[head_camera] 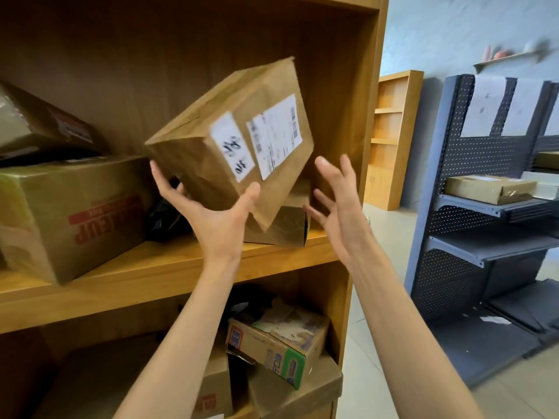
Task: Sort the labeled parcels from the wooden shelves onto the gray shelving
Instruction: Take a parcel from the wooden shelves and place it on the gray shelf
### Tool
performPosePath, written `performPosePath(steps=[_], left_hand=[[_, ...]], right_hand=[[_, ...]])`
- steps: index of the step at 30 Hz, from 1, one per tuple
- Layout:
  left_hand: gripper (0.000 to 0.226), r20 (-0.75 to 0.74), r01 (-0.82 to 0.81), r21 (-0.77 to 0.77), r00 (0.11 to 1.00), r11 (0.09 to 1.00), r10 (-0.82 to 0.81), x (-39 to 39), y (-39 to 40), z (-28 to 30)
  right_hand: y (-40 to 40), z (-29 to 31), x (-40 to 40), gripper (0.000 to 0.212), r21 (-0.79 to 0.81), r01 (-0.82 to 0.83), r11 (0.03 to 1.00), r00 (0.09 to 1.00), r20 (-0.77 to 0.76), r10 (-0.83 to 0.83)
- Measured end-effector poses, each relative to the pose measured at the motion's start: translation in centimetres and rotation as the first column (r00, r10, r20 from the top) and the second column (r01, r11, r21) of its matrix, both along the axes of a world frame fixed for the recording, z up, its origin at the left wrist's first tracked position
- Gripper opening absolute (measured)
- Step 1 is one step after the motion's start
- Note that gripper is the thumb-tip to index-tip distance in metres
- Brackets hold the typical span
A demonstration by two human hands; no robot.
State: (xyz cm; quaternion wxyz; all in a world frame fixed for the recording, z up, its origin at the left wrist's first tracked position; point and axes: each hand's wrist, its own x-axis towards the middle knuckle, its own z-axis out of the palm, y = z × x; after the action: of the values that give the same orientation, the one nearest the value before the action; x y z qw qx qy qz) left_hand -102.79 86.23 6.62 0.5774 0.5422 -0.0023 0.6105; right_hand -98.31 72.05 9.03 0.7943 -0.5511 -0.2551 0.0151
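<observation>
A brown cardboard parcel (233,140) with two white labels is tilted in the air in front of the wooden shelf (145,276). My left hand (211,216) grips its lower end from beneath, thumb on the front face and fingers behind. My right hand (335,201) hovers just right of the parcel with fingers spread, not touching it. The gray shelving (490,207) stands to the right, with one brown parcel (490,189) on an upper shelf.
Under the lifted parcel sits a smaller brown box (278,228). A large box with red print (75,213) and a black bag (166,219) fill the left of the same shelf. Several boxes (278,343) crowd the shelf below. Another wooden bookcase (393,137) stands behind.
</observation>
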Motion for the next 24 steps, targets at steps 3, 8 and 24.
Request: performPosePath(steps=[3,8,24], left_hand=[[0.129,0.01,0.287,-0.306,0.954,0.908,-0.299,-0.5,-0.1,0.7],[0.124,0.037,0.502,-0.461,0.835,0.732,-0.549,-1.4,-1.4,0.2],[0.116,-0.432,0.664,-0.154,0.621,0.732,-0.654,-4.3,6.6,-1.2]], right_hand=[[0.8,-1.2,0.2,0.106,-0.046,-0.059,0.997,0.995,-0.085,0.055],[2.1,-1.4,0.2,0.11,0.018,-0.172,0.985,0.97,-0.169,0.173],[-1.4,1.2,1.9,0.091,-0.225,-0.144,0.964,0.988,0.017,0.151]])
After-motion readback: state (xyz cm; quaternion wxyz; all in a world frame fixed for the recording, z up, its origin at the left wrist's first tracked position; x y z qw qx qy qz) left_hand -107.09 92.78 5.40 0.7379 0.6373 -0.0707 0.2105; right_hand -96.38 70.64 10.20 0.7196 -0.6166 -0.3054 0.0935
